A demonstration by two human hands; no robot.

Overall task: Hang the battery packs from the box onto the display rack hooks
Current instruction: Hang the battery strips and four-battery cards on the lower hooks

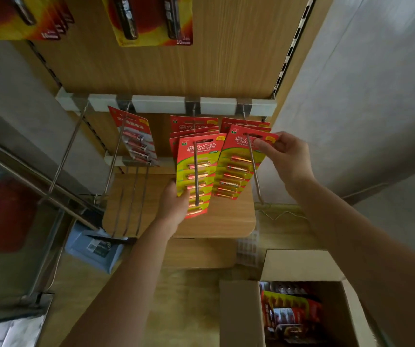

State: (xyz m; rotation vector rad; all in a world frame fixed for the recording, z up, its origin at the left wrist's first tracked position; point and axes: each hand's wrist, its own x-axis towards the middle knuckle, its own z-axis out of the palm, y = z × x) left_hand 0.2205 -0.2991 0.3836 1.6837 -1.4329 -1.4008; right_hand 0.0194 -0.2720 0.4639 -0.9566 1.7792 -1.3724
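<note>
While the right hand pinches the top right corner of a red and green battery pack between thumb and fingertips, that pack sits at the front of a small stack on the right hook, whose rod comes out of the card's hanging slot and runs down across its front. Just to its left, the middle pack hangs foremost on the middle hook, with more of the same cards behind it. The left hand holds this pack by its lower left edge; the fingers go behind the card and are hidden, so the exact grip cannot be told.

Further left, 1 red and white pack hangs tilted on another hook, and beside that an empty hook sticks out. All 4 hooks hang from a white rail fixed across a wooden back panel. Larger yellow and red packs hang near the top of the panel. A wooden shelf lies below the hooks.

At the lower right, an open cardboard box stands on the floor with more packs inside.
</note>
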